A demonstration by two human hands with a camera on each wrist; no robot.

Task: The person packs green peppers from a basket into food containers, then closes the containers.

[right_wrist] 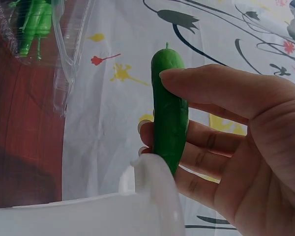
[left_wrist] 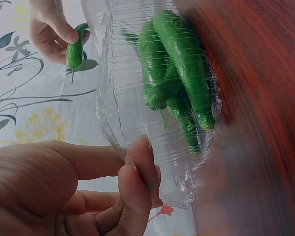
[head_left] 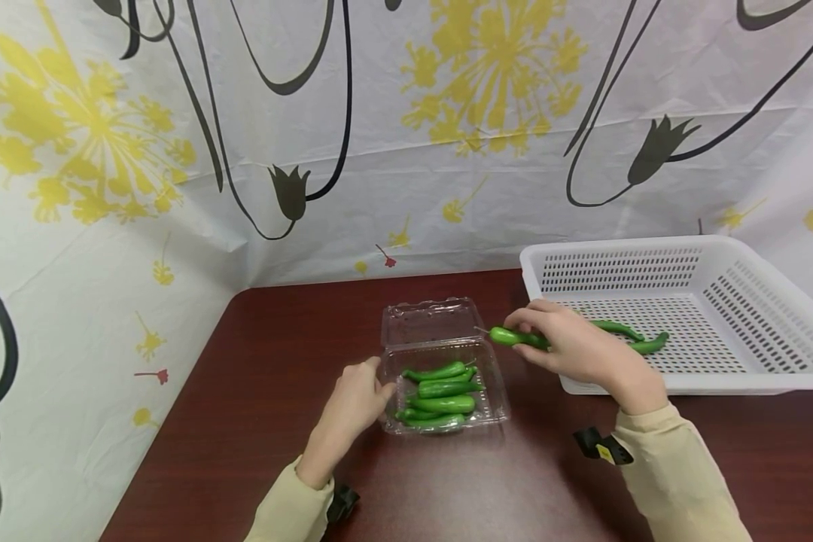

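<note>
Beside one basket point(head_left: 623, 245): right fingers point(right_wrist: 211, 140) pinching one green pepper point(right_wrist: 169, 110).

Green pepper point(head_left: 504, 336) held beside open clear container point(head_left: 497, 406)

The smooth, glossy green pepper is pinched between the thumb and fingers of the right hand point(head_left: 569, 342), off the container's two o'clock corner, its thin stem pointing toward nine o'clock. The container is ribbed, transparent plastic; its hinged lid point(head_left: 430, 322) is folded back toward twelve o'clock. The left hand point(head_left: 355, 399) grips its rim at nine o'clock. Inside, about six packed peppers point(head_left: 443, 405) lie roughly side by side, lengthwise from nine to three. Between two and three o'clock of the container, two loose peppers point(head_left: 650, 345) show in a white slotted basket point(head_left: 711, 301).
</note>
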